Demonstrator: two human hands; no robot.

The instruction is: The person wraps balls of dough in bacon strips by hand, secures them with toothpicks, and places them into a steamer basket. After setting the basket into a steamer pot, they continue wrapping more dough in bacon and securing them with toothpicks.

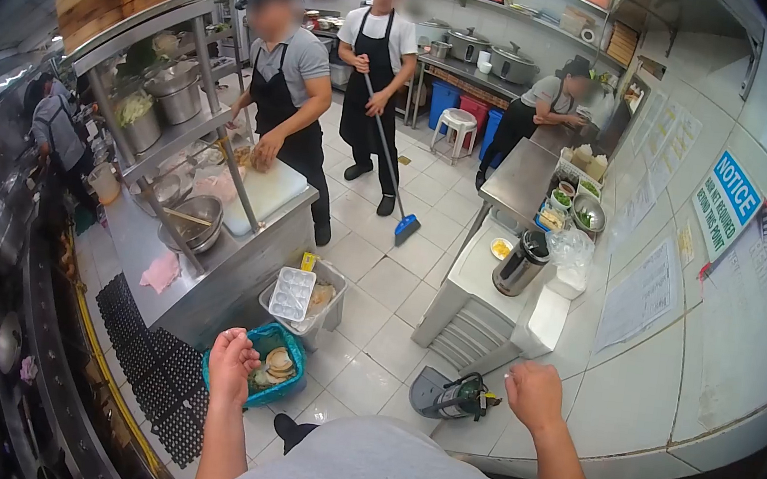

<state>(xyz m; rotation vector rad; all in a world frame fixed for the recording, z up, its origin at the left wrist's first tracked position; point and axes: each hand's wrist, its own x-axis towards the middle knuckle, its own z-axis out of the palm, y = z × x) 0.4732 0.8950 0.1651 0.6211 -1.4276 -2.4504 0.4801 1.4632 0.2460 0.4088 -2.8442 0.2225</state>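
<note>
My left hand (233, 365) is raised at the lower left with its fingers curled in, beside the bin with a teal liner (297, 342) that holds food scraps. What its fingers hold, if anything, is too small to name. My right hand (534, 395) is raised at the lower right, closed, near the white tiled wall (643, 386). Its fingers are mostly hidden, and nothing nameable shows in it. Between my hands, a green bottle (463, 398) lies beside a grey dustpan (425, 390) on the floor.
One person (289, 84) works at the steel prep counter on the left. Another person (377, 76) stands with a blue broom (407, 227). A third person (543, 106) leans over the right counter (530, 176). A grey bin (322, 313) and black floor mat (140, 353) lie ahead.
</note>
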